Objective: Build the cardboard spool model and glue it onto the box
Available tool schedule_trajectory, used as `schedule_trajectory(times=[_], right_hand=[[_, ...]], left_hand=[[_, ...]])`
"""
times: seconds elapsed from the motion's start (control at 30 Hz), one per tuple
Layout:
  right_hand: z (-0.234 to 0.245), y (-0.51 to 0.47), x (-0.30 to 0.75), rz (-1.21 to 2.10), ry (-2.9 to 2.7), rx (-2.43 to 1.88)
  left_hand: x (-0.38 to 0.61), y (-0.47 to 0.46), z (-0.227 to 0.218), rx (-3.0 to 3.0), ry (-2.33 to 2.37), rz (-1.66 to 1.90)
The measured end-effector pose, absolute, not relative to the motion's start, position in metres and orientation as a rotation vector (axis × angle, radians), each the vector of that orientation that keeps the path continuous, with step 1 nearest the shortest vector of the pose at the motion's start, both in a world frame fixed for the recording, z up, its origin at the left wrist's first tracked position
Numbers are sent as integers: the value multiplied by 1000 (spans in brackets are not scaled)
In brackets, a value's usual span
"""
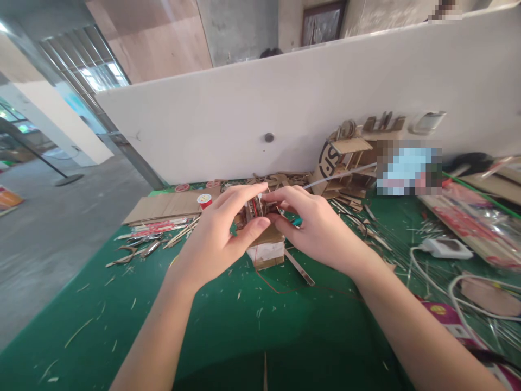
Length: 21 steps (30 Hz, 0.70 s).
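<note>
Between my two hands is a small brown cardboard-like piece point(255, 206) with red strands round its middle; its exact kind is unclear. My left hand point(214, 233) curls round its left side, thumb in front and fingers behind. On the other side my right hand point(311, 225) pinches it with bent fingers, which partly hide it. Right below, a small cardboard block point(268, 258) with a white patch stands on the table. A thin red thread point(271, 288) trails from there over the green surface. Beyond my left hand stands a spool of red thread point(204, 201).
The green table point(228, 336) carries scattered slivers. Flat cardboard point(163, 209) and thin sticks point(183, 231) lie left. A metal strip point(299, 267) lies by the block. Rightward are a cardboard structure point(345, 157), a white charger point(445, 248) and cables. A white panel point(220, 119) borders the back.
</note>
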State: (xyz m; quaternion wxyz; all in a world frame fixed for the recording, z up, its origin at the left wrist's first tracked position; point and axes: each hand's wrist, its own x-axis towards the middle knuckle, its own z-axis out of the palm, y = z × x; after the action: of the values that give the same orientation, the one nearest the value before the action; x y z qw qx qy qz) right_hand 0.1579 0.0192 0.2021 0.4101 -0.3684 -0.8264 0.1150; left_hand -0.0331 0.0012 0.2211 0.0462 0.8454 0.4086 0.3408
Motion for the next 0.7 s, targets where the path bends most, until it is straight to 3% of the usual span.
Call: schedule_trajectory(times=[0.5, 0.7], right_hand=[[203, 21, 165, 562, -2062, -934], [205, 20, 166, 526, -2103, -940]], left_hand=[[-30, 6, 217, 2501, 1241, 1116], [-28, 6, 215, 2451, 1222, 1099]])
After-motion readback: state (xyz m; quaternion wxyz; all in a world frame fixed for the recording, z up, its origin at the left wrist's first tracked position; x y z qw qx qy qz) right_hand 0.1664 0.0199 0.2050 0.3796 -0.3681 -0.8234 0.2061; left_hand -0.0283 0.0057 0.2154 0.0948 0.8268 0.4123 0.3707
